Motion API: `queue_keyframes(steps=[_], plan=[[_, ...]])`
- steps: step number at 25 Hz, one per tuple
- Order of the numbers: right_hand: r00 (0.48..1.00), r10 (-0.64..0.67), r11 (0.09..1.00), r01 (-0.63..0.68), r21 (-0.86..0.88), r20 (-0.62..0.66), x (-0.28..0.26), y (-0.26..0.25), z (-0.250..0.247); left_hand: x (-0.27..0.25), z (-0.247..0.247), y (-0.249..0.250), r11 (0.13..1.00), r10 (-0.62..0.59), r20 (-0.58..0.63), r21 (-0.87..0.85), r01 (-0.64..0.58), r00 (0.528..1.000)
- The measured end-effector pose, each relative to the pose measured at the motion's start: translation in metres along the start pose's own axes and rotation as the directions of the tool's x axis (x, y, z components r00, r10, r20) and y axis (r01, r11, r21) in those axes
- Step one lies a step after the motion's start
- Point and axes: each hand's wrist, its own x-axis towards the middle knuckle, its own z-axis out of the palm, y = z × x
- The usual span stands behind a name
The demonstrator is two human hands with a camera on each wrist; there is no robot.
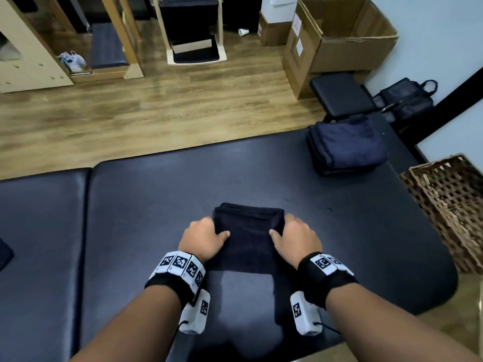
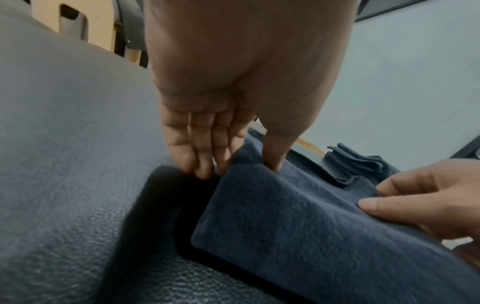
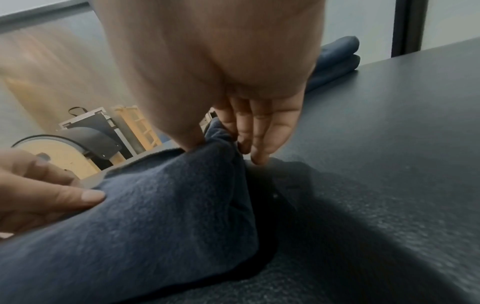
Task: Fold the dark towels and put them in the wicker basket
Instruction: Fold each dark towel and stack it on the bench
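A folded dark towel (image 1: 249,232) lies in the middle of the black padded table (image 1: 156,199). My left hand (image 1: 206,237) pinches its left edge, thumb on top and fingers at the side; the left wrist view shows the left hand (image 2: 235,164) and towel (image 2: 298,226) close up. My right hand (image 1: 295,237) pinches the right edge the same way, and the right wrist view shows this right hand (image 3: 223,148) with the towel (image 3: 161,216) bunched between thumb and fingers. A stack of dark towels (image 1: 345,146) sits at the table's far right. The wicker basket (image 1: 449,205) stands right of the table.
Beyond the table is wooden floor (image 1: 130,111) with wooden furniture (image 1: 31,48) at the back left. An open cardboard box (image 1: 339,40) and a black stool (image 1: 339,94) stand at the back right, with a dark bag (image 1: 407,97) against the wall.
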Motion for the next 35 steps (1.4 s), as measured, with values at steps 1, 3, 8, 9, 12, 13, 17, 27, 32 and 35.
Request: queue_keyframes(steps=[1, 3, 8, 9, 12, 13, 17, 27, 32, 35], plan=[[1.000, 0.005, 0.999, -0.004, 0.046, -0.015, 0.004, -0.002, 0.000, 0.002, -0.001, 0.001, 0.999, 0.011, -0.019, -0.035, -0.012, 1.000], [0.998, 0.026, 0.992, -0.020, 0.124, -0.053, 0.018, -0.006, -0.003, 0.005, -0.004, 0.002, 0.991, 0.056, -0.065, -0.114, -0.063, 0.996], [0.985, 0.173, 0.982, -0.173, 0.081, 0.007, 0.033, -0.012, -0.004, 0.013, -0.002, -0.002, 0.995, -0.019, -0.007, -0.093, 0.018, 1.000], [0.982, 0.185, 0.980, -0.186, 0.067, 0.032, 0.029, -0.013, -0.002, 0.013, 0.000, -0.003, 0.998, -0.025, 0.033, -0.062, 0.027, 0.999], [0.970, 0.215, 0.964, -0.229, 0.137, 0.109, 0.016, -0.014, 0.001, 0.013, 0.001, 0.000, 1.000, -0.007, 0.076, -0.019, 0.009, 0.997], [0.965, 0.225, 0.949, -0.249, 0.194, 0.134, 0.014, -0.013, 0.003, 0.014, 0.000, 0.001, 0.999, -0.010, 0.076, -0.031, 0.012, 0.997], [0.958, 0.228, 0.894, -0.277, 0.352, 0.176, 0.014, 0.000, 0.004, 0.013, 0.002, 0.006, 0.985, -0.044, 0.087, -0.161, 0.058, 0.995], [0.999, 0.038, 0.858, -0.044, 0.512, 0.022, 0.060, 0.094, -0.058, 0.002, 0.029, 0.116, 0.821, -0.036, 0.005, -0.570, 0.033, 0.999], [0.992, -0.100, 0.800, 0.128, 0.586, -0.081, 0.121, 0.159, -0.137, 0.023, 0.023, 0.216, 0.733, -0.063, -0.083, -0.680, -0.010, 0.995], [0.982, -0.126, 0.759, 0.188, 0.624, -0.143, 0.169, 0.185, -0.190, 0.040, 0.007, 0.287, 0.677, -0.084, -0.165, -0.733, -0.065, 0.983]])
